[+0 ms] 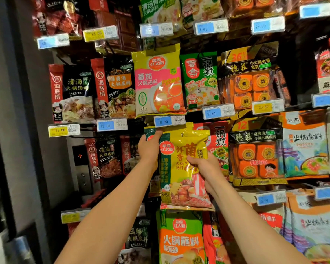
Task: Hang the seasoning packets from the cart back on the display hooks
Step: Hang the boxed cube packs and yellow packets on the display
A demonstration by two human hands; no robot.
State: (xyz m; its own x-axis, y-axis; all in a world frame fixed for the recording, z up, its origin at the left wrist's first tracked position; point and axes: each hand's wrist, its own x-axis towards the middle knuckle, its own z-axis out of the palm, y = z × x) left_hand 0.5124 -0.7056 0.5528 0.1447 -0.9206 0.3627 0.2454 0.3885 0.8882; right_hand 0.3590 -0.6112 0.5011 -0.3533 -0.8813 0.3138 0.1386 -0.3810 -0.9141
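at the far left stood a grey wall with a small panel (80, 156) showing an orange arrow. next to it hung dark soup-base packets (72, 94) in rows, with price tags (64, 130) below them.

the left hand (148, 148) was raised to the hook row under the 10.90 tag (162, 121). its fingers curled over the top left corner of a green-edged packet (148, 132) hanging behind, apparently to steady it or push it aside. just right of it, the yellow packet (183, 168) was held up against the display, its top flap just beneath that tag and tilted a little. the hook itself was hidden, so whether the hang hole had caught could not be told. the right hand (202, 166) pinched the packet at mid-height on its right side, thumb on the front, fingers behind.

the packet looked light but floppy: a glossy, soft pouch with lumpy filling, likely to sag and slide in the fingers. i'd judge the stiff sealed strip at the top, close to the hole, the best place to hold it, since a grip lower down lets the flap fold away from the hook.

the tomato packet (158, 82) hung directly above, and its tag crowded the hook tip. a red packet (218, 143) sat just right of the yellow one, partly behind it, then orange cube packs (255, 155) further right. a cumin dip packet (181, 239) hung below. the cart was out of view.
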